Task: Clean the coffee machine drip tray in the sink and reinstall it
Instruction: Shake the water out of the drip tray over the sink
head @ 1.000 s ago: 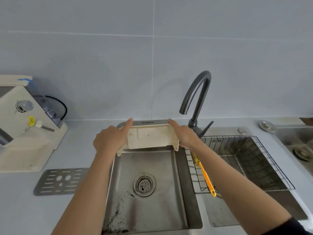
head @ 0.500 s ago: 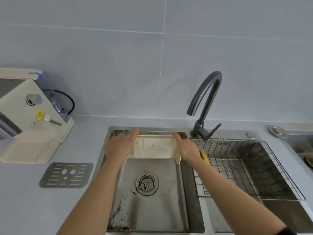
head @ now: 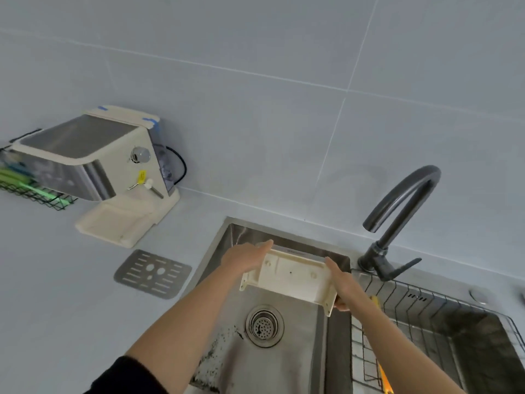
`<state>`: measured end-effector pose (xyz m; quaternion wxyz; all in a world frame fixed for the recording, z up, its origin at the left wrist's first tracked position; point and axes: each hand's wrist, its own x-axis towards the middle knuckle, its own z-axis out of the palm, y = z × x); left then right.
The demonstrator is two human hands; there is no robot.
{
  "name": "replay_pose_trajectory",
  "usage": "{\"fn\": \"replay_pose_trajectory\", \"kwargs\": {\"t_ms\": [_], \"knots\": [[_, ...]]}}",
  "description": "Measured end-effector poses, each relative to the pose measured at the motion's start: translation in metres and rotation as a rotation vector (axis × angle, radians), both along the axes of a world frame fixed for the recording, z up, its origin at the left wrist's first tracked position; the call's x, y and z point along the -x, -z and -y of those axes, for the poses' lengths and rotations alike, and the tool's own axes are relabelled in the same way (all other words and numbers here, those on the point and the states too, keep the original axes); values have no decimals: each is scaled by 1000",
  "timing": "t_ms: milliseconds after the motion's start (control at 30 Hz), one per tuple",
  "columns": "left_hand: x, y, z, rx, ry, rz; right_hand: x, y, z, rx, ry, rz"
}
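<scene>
We hold the tray (head: 289,277) over the far end of the sink (head: 216,251), underside toward us, tilted. The left hand (head: 244,258) clamps its left end and the right hand (head: 342,282) clamps its right end — each grip is closed flat on the tray, fingers extended along the end walls.

Status, as judged from this view:
- Tray removed from the machine (head: 108,166), which stands far left on the bench (head: 56,308); its base slot sits open.
- Grate (head: 152,273) separated, lying flat on the bench between machine and sink.
- Dark grounds (head: 211,356) lie on the near sink floor beside the drain (head: 264,325), so the tray appears emptied.
- No water runs from the tap (head: 403,206); rinsing looks not yet begun, or we cannot tell it is done.

Remaining: rinse the tray under the tap, drain it, refit the grate, and slide the tray back into the machine — the whole reinstall is outstanding.
</scene>
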<state>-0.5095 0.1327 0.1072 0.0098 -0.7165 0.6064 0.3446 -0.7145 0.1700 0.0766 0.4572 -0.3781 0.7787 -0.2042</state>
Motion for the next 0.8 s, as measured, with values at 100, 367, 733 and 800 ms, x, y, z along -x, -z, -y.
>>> {"fn": "replay_pose_trajectory", "kwargs": {"t_ms": [100, 367, 733, 800], "knots": [[-6, -8, -2, -28, -103, -183, -2, -12, 6, 60, -42, -1], [-43, -10, -18, -33, -464, -595, -20, -40, -7, 319, -296, 83], [-110, -13, -39, 148, -474, -634, -74, -59, -25, 407, -459, 318], [-128, -14, -40, 176, -429, -635, -93, -54, -26, 411, -428, 280]]}}
